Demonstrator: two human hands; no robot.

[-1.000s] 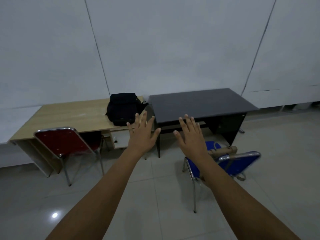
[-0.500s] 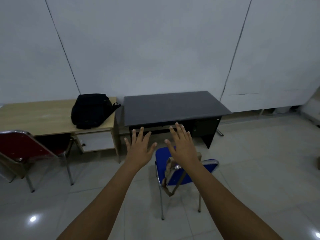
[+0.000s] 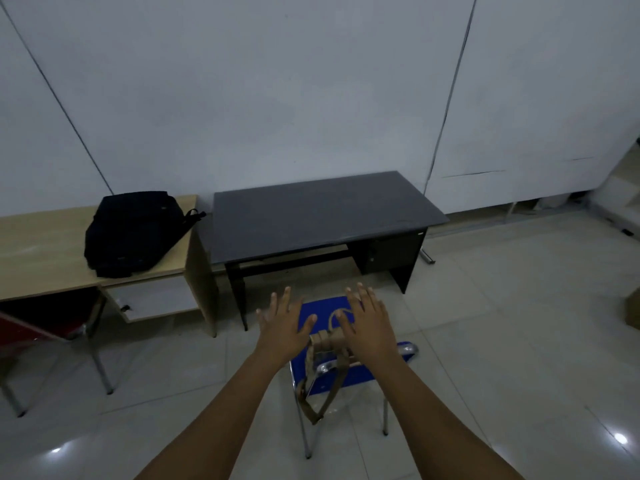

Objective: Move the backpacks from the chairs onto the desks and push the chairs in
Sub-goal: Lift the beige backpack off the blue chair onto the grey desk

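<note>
At six o'clock of the dark desk point(image 3: 322, 216), pulled well back from it on the tiled floor, stands the blue chair point(image 3: 332, 372) with a tan backpack point(image 3: 327, 344) on it, its straps hanging down over the chrome backrest. Both of the person's arms reach out toward it. The left hand point(image 3: 282, 329) is spread flat, fingers apart, hovering over the seat's left edge; the right hand point(image 3: 369, 327) is likewise spread, palm down, over the bag's top. Neither is gripping anything, and I cannot tell whether the right palm touches the bag or floats just above it.

Over at nine o'clock from the dark desk, touching it side to side, is the wooden desk point(image 3: 41, 247), and the black backpack point(image 3: 133, 232) lies on its right end, so that half of the carrying looks done. The red chair point(image 3: 31, 327) at its front sits partly under the top, though only a corner of it shows at the frame edge and I cannot say it is fully in.

What seems left: lift the tan bag up to the bare dark desktop at twelve o'clock from the hands, then slide the blue chair forward between the desk's legs. The dangling straps could snag on the backrest as the bag comes up.
</note>
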